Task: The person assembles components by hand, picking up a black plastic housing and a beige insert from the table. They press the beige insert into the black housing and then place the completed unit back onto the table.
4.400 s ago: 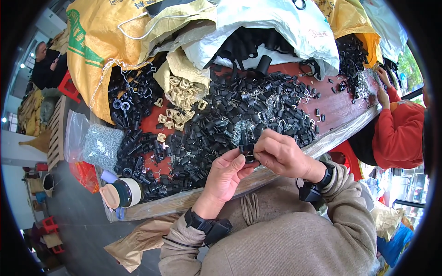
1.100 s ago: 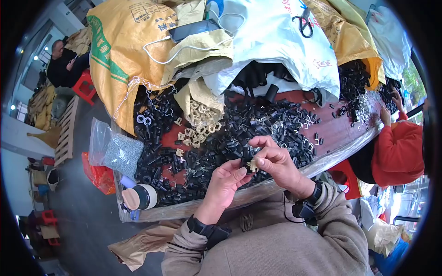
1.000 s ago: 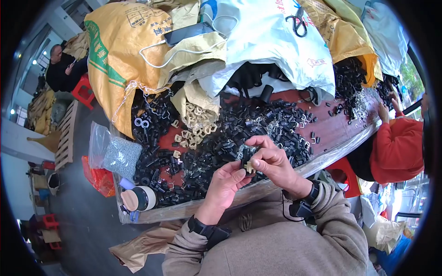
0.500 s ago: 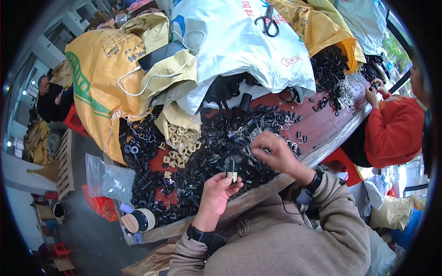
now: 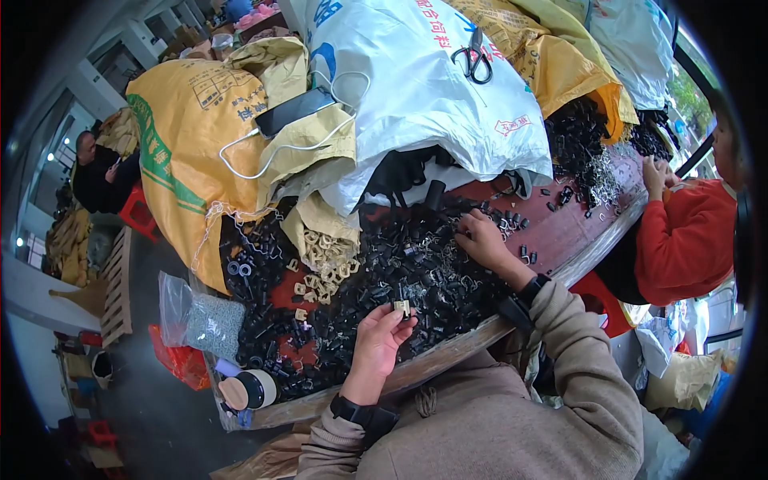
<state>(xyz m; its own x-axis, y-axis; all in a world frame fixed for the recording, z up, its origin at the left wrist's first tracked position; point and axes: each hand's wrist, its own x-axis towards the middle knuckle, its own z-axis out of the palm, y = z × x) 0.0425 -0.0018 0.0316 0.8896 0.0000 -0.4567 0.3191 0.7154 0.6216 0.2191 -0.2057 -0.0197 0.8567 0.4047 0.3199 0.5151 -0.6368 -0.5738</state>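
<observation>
Between the thumb and fingertips of my left hand [image 5: 376,346] is a small cream plastic piece [image 5: 402,307], held above the table's near edge. My right hand [image 5: 482,240] reaches down to the far right part of a heap of small black plastic parts [image 5: 416,268]. Its fingers are bent together at the heap, and whatever they pinch is hidden. Thin bent metal clips [image 5: 508,222] lie scattered among the black parts near that hand. Similar cream pieces [image 5: 328,260] spill out of a paper bag left of the heap.
Large sacks, one yellow [image 5: 188,104] and one white [image 5: 416,88], line the table's far side; black scissors [image 5: 474,58] and a phone [image 5: 294,110] rest on them. A lidded cup [image 5: 254,390] stands at the near left corner. A person in red [image 5: 688,232] works at the right.
My right hand has opened out from near my left and moved up and away, down onto the heap. My left hand stays nearly in place with the cream piece. The view has shifted slightly.
</observation>
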